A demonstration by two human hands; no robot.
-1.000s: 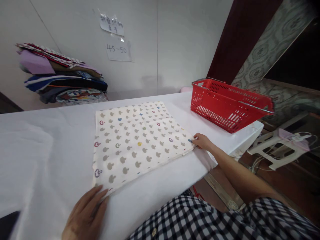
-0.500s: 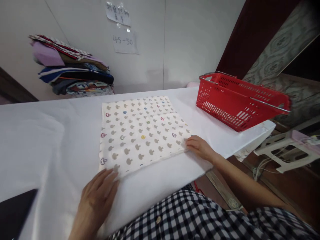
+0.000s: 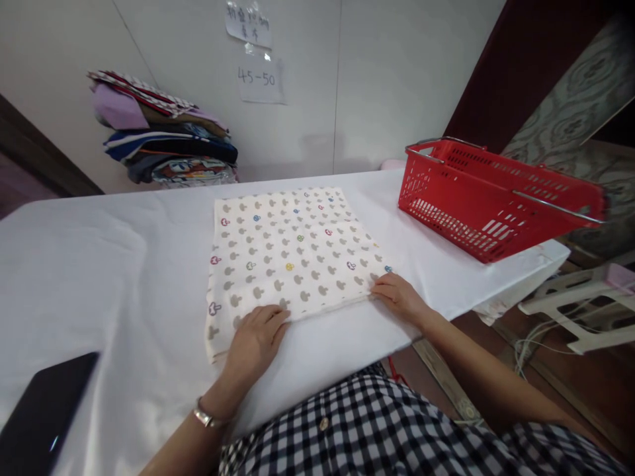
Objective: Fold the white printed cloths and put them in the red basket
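Note:
A folded cream cloth printed with small mushrooms [image 3: 292, 254] lies flat on the white-covered table [image 3: 99, 264]. My left hand [image 3: 255, 340] rests on the cloth's near edge, fingers stretched flat and pointing right. My right hand [image 3: 399, 297] sits at the cloth's near right corner, fingers curled down onto the edge. Whether it pinches the fabric cannot be made out. A metal bracelet shows on my left wrist.
A red plastic shopping basket [image 3: 491, 198] stands at the table's right end. A stack of folded fabrics [image 3: 163, 142] sits at the back against the wall. A dark phone [image 3: 44, 413] lies at the near left. White plastic stools [image 3: 585, 311] stand on the floor at right.
My left hand has slid right along the cloth's near edge, from its left corner toward the middle. My right hand stays at the right corner. The view has shifted, bringing the phone into sight.

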